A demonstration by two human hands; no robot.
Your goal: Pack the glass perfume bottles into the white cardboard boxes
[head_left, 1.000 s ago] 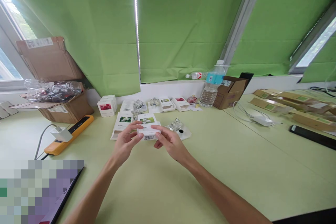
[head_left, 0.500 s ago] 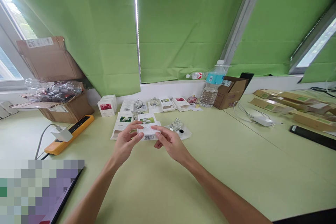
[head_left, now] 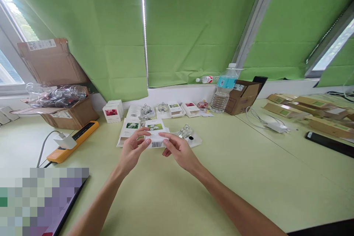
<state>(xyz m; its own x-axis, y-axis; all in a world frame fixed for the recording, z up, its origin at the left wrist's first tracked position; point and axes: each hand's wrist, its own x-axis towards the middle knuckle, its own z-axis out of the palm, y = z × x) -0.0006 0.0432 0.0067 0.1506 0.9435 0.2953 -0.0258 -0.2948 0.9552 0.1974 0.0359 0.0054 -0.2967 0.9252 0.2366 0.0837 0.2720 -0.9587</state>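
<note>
Both hands pinch a small white paper box [head_left: 157, 141] with a barcode on the side facing me. My left hand [head_left: 133, 151] grips its left end between thumb and fingers. On its right end, the thumb and forefinger of my right hand [head_left: 180, 152] press, with the other fingers curled below. Just behind it is a white panel with a flower picture [head_left: 155, 127]; whether it belongs to this box I cannot tell. A flattened white carton [head_left: 129, 127] lies to the left. Right of my hands, a clear glass bottle [head_left: 185, 131] rests on a white sheet.
Behind stand white picture boxes [head_left: 113, 112], small glass bottles [head_left: 163, 107] and a large water bottle [head_left: 221, 96]. To the left are an open cardboard box [head_left: 72, 114], an orange power strip [head_left: 73, 142] and a blurred screen [head_left: 55, 199]. Brown cartons [head_left: 329, 125] and a white adapter [head_left: 277, 127] lie right.
</note>
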